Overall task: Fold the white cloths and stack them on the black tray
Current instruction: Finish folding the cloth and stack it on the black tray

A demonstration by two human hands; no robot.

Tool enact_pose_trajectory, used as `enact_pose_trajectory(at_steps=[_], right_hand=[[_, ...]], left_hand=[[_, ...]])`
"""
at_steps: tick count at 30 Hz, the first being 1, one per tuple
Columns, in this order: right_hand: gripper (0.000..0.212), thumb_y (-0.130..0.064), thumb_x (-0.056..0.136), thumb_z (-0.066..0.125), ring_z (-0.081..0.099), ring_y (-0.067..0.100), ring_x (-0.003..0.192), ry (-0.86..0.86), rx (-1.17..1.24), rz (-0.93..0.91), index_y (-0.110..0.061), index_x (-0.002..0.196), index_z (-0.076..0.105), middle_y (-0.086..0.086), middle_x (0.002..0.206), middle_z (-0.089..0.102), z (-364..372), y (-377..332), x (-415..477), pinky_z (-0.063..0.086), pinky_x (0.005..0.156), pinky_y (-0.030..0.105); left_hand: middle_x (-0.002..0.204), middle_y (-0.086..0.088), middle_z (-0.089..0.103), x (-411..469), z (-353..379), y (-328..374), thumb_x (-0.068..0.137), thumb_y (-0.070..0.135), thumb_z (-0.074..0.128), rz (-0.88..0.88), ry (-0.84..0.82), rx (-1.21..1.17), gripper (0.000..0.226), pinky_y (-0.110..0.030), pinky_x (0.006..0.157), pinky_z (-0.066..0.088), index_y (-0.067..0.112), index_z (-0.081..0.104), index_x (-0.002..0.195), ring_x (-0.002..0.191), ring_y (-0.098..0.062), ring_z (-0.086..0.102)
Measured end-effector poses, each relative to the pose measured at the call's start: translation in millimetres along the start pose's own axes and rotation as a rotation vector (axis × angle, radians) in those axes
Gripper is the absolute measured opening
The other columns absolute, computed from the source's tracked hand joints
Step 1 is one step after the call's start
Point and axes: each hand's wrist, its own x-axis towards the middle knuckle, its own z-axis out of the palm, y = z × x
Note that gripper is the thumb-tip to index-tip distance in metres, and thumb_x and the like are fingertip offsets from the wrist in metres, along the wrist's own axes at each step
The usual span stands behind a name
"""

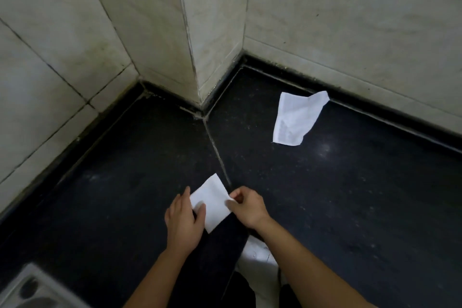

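A folded white cloth (212, 201) lies near on the black bench (350, 207), left hand (183, 220) and right hand (246, 207) both pinching its side edges in their fingers; light and limp, it likely handles best by corners.

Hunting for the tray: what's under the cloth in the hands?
Only black countertop shows around the folded cloth; nothing pokes out from beneath. Directly under it, the cloth itself blocks the view.

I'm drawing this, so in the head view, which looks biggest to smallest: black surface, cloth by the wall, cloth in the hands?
1. black surface
2. cloth by the wall
3. cloth in the hands, folded and partly hidden
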Motion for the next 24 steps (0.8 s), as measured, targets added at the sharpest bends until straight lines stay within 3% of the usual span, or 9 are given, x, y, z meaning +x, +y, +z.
enact_pose_trajectory(at_steps=[4,6,8,10,12,14,16,19,24], right_hand=[[0.009,-0.027,0.088,0.071,0.062,0.001,0.077,-0.004,-0.002,-0.141,-0.032,0.085,0.065,-0.014,0.086,0.068,-34,5,-28,0.053,0.074,0.024],[0.012,-0.024,0.089,0.071,0.058,-0.001,0.074,-0.015,-0.009,-0.203,-0.034,0.088,0.065,-0.015,0.087,0.067,-59,11,-42,0.051,0.073,0.022],[0.014,-0.024,0.088,0.071,0.057,-0.001,0.073,0.016,0.025,-0.221,-0.036,0.089,0.065,-0.013,0.088,0.067,-85,19,-59,0.049,0.071,0.021],[0.015,-0.023,0.086,0.074,0.058,0.001,0.074,0.094,0.106,-0.208,-0.036,0.089,0.067,-0.011,0.086,0.068,-111,32,-73,0.05,0.073,0.023],[0.018,-0.021,0.085,0.078,0.059,0.003,0.076,0.151,0.256,-0.183,-0.031,0.098,0.07,-0.008,0.085,0.067,-136,44,-87,0.051,0.077,0.023],[0.018,-0.022,0.087,0.077,0.061,0.006,0.081,0.199,0.392,-0.162,-0.022,0.104,0.073,0.004,0.09,0.07,-165,60,-109,0.052,0.081,0.024],[0.014,-0.028,0.09,0.074,0.063,0.007,0.083,0.26,0.488,-0.141,-0.017,0.1,0.075,0.01,0.096,0.074,-190,74,-134,0.052,0.08,0.025],[0.016,-0.031,0.093,0.07,0.062,0.002,0.078,0.448,0.684,-0.128,-0.016,0.095,0.074,-0.004,0.087,0.072,-219,103,-179,0.049,0.073,0.018],[0.028,-0.037,0.096,0.064,0.067,0.013,0.089,0.721,1.046,-0.168,-0.01,0.104,0.07,0.002,0.095,0.073,-245,184,-271,0.054,0.083,0.027]], left_hand=[[0.164,-0.005,0.011,27,-16,31,0.09,0.03,0.064,0.111,-0.19,-0.019,0.086,-0.049,0.121,0.015,0.025,0.011,0.158,0.152,-0.024,0.003],[0.165,-0.002,0.005,42,-21,53,0.086,0.027,0.071,0.205,-0.372,-0.007,0.078,-0.047,0.122,0.011,0.038,0.029,0.15,0.152,-0.021,-0.006],[0.158,-0.002,0.028,47,-22,81,0.082,0.023,0.077,0.311,-0.504,-0.068,0.046,-0.041,0.121,0.016,0.05,0.06,0.116,0.151,-0.02,0.006],[0.134,0.009,0.058,41,-20,110,0.083,0.02,0.078,0.374,-0.548,-0.174,0.029,-0.03,0.114,0.029,0.046,0.068,0.092,0.142,-0.011,0.034],[0.106,0.017,0.073,24,-22,144,0.086,0.016,0.076,0.329,-0.613,-0.347,0.022,-0.026,0.099,0.045,0.036,0.073,0.093,0.114,-0.002,0.061],[0.099,0.005,0.077,-1,-21,187,0.089,0.015,0.072,0.3,-0.684,-0.49,0.016,-0.033,0.09,0.056,0.02,0.074,0.104,0.098,-0.015,0.072],[0.101,-0.005,0.077,-25,-18,224,0.091,0.016,0.07,0.287,-0.716,-0.577,0.019,-0.036,0.086,0.058,0.011,0.072,0.109,0.097,-0.024,0.073],[0.101,-0.013,0.076,-66,-2,279,0.09,0.018,0.07,0.29,-0.767,-0.648,0.023,-0.046,0.086,0.056,0.004,0.07,0.108,0.096,-0.033,0.072],[0.106,-0.015,0.074,-169,53,363,0.089,0.025,0.069,0.357,-0.939,-0.626,0.028,-0.046,0.084,0.055,0.006,0.07,0.111,0.099,-0.035,0.071]])
